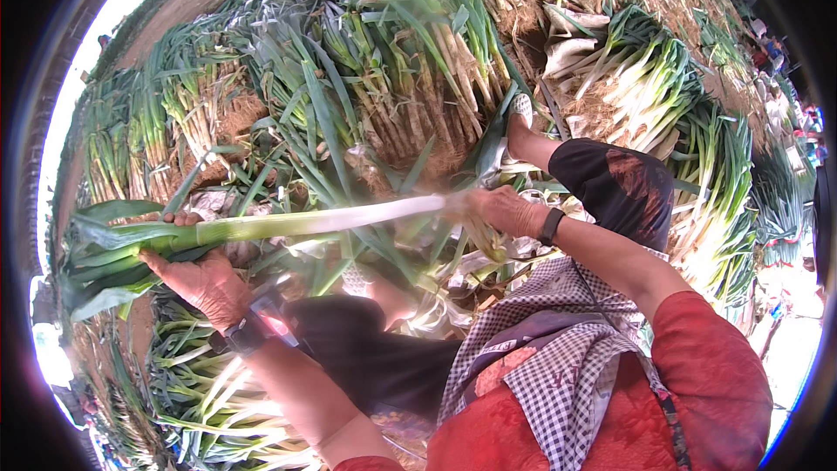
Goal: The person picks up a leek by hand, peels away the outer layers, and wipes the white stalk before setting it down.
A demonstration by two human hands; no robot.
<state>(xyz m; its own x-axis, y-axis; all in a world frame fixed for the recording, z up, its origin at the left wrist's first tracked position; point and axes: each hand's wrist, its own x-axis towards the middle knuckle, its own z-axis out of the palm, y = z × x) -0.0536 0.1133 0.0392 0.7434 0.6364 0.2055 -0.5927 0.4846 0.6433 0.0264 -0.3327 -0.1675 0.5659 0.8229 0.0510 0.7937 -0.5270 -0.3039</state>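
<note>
Dense rows of leeks with green leaves, tan stalks and brown roots [418,109] are standing upright ahead of the person. A heap of white-stalked green leeks [641,96] is lying at the right, and a pile of pale-stemmed leeks [222,392] is spreading at the lower left. A black-and-white checked cloth [562,384] is hanging over a red top [715,375]. One long leek with broad green leaves and a smooth white stem [323,221] is stretching nearly level between the hands, leaves leftward. The left hand [205,283] is wrapping around its leafy end; the right hand [507,212] is gripping its root end. Dark wristbands [551,227] are circling both wrists.
</note>
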